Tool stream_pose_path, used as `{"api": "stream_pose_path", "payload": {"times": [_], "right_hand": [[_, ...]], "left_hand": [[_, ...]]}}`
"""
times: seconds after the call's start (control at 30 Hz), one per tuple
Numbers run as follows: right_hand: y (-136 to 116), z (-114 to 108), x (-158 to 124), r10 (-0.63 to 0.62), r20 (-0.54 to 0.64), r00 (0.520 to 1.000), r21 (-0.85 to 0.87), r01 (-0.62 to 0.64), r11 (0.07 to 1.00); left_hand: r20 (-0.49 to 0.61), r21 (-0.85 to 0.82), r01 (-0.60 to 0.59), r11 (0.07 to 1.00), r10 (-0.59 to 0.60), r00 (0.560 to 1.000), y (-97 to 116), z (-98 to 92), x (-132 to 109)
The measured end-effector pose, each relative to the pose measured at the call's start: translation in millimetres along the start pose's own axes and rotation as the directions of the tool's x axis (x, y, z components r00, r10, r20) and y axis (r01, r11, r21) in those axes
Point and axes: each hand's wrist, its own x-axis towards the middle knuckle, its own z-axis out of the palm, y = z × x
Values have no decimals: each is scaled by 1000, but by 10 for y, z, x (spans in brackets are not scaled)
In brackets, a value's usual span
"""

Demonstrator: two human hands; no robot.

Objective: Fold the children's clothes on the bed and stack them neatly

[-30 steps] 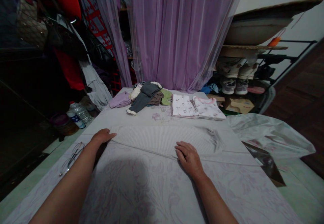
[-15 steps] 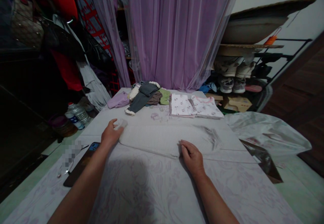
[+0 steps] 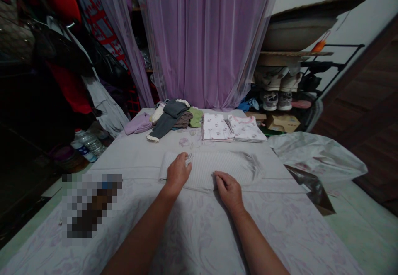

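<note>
Presently we note: ribbed white garment point(image 3: 224, 165) lies flat across middle of floral bedsheet point(image 3: 192, 233), left end doubled over onto itself. Left hand point(image 3: 178, 172) sits on that doubled end, fingers pinched on fabric edge. Right hand point(image 3: 228, 190) is palm down, fingers flat, loosely together, pressing garment's near edge, gripping nothing. Hands near, not touching. Beyond garment we record folded printed clothes point(image 3: 231, 126), loose clothing heap point(image 3: 169, 119) just left of them, purple curtain point(image 3: 202, 38) behind.
</note>
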Motion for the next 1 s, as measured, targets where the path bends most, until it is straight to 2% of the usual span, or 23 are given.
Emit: {"api": "stream_pose_path", "payload": {"times": [0.3,0.6,0.73,0.87,1.0], "right_hand": [[-15,14,14,5,-5,1000,7,-5,1000],[-49,-3,28,5,23,1000,-8,-5,1000],[-58,-3,26,11,34,999,-14,-10,1000],[-62,-7,25,8,38,999,-16,-8,1000],[-46,2,18,-13,27,1000,-20,14,1000]], "left_hand": [[42,74,-69,995,66,997,288,251,-59],[76,110,-92,990,84,994,353,311,4],[82,118,-156,981,147,986,397,321,-28],[151,-8,-277,961,275,950,294,257,-16],[176,-206,-349,914,385,906,-28,81,64]]}}
